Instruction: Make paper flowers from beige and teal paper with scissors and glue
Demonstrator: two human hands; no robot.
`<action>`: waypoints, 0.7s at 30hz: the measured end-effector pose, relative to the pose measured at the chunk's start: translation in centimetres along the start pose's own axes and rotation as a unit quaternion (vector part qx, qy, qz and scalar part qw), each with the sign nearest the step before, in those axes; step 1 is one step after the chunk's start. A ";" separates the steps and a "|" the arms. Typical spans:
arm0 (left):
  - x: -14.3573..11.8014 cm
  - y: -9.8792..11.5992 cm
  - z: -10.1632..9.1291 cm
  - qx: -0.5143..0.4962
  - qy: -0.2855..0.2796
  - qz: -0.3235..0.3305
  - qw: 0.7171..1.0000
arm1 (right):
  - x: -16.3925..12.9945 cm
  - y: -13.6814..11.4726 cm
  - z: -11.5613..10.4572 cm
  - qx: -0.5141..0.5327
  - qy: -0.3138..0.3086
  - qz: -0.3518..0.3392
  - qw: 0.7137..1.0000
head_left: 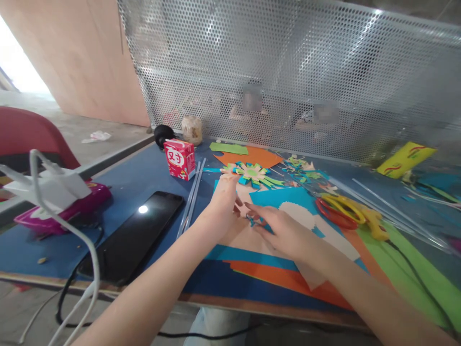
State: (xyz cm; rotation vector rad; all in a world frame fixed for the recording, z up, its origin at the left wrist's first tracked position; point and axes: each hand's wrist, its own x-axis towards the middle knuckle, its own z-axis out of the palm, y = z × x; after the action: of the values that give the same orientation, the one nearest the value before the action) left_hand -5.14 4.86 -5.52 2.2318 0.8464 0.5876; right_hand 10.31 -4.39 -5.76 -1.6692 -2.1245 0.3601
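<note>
Fingers of the left hand (225, 199) curl shut on a small pale paper piece (242, 207) at mid-table; the right hand (279, 230) pinches its right edge, fingertips bent. Left of them lie a black phone (135, 235) and a red carton (179, 158); right, the yellow-and-red scissors (349, 215) on coloured paper sheets (273, 276).

The small red and white cardboard drink carton (179, 158) standing on the blue tabletop is showing two large red Chinese characters, "又寸", on its white front panel. Nothing else is reading clearly.
</note>
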 end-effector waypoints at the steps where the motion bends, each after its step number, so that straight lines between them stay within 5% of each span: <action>1: 0.0 -0.1 -0.2 0.012 0.012 -0.009 1.000 | 0.0 -0.1 0.0 -0.001 -0.004 -0.002 1.000; 10: 0.1 1.1 -0.9 0.149 0.003 -0.050 0.988 | 0.4 -0.3 0.3 0.010 0.053 -0.042 0.998; 21: 0.4 1.6 -1.0 0.177 -0.006 -0.087 0.980 | 0.0 0.0 1.1 -0.054 0.075 -0.107 0.990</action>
State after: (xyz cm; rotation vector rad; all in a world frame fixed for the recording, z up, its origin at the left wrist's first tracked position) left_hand -4.82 4.62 -3.63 2.4370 1.2031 0.3622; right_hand 9.81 -4.36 -6.76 -1.4550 -2.2147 0.0533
